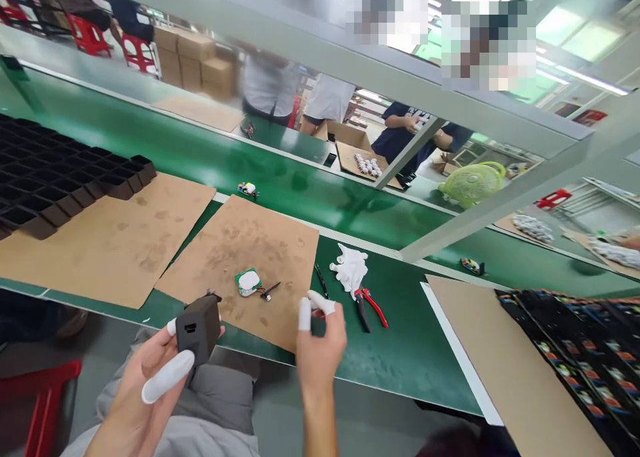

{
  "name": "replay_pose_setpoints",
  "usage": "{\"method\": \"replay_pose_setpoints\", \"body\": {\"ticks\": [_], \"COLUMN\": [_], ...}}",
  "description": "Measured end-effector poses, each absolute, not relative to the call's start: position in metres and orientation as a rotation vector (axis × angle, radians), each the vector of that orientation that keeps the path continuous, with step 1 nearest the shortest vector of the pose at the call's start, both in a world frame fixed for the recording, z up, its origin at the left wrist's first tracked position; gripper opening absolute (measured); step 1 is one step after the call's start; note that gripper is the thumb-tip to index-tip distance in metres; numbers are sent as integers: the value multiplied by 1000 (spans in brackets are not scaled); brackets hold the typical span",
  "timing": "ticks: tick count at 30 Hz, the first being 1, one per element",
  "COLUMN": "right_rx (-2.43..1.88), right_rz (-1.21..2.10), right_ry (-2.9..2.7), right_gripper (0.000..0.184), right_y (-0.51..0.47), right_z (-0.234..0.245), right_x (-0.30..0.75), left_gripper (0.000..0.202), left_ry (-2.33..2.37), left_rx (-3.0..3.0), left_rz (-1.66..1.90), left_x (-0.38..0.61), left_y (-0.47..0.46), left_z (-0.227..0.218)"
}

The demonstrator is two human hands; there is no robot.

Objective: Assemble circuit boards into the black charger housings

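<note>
My left hand [155, 377] grips a dark plastic housing [200, 327], tilted above the table's front edge. A slot shows in its near face, and small dark bits stick out at its top. My right hand [323, 340] is over the cardboard's right edge, its white-capped thumb and finger brought together at the tips; anything between them is too small to make out. Black tweezers [321, 280] lie just beyond those fingertips. Left of them, a green circuit board [249, 282] with a white pad and a short wired connector [270, 292] rests on the stained cardboard sheet [265, 234].
Red-handled pliers [373, 309] and a crumpled white glove [351, 267] lie to the right. Black housings [65, 177] stand in rows at left; filled ones [580, 357] at right. A metal frame post [475, 197] rises behind, before a green conveyor belt [200, 157]. Other people work beyond.
</note>
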State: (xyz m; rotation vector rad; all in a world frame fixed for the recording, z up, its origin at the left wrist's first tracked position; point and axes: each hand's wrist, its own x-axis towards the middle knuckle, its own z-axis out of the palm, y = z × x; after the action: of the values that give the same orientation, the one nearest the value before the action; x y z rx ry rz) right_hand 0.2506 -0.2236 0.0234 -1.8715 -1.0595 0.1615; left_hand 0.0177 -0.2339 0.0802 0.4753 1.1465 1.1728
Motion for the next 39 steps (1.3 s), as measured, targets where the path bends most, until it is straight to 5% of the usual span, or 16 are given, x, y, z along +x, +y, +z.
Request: {"method": "replay_pose_setpoints", "body": {"ticks": [8,16,26,39], "right_rx": [-2280,-2205,-1675,-1495], "right_rz": [171,258,347,677], "right_ry": [-1187,-1107,-1681,-1820], "right_gripper": [20,55,27,27], "right_y": [-176,-199,-195,-153], "right_z": [20,57,154,169], "right_x": [336,312,218,182], "left_gripper": [59,71,59,63], "left_ry": [966,943,1008,1127], "left_rx": [438,357,510,510], "left_rz": [1074,992,1012,1230], "left_x": [22,27,6,-7], "left_y": [-204,-160,-123,-117], "left_z": [66,85,88,71]}}
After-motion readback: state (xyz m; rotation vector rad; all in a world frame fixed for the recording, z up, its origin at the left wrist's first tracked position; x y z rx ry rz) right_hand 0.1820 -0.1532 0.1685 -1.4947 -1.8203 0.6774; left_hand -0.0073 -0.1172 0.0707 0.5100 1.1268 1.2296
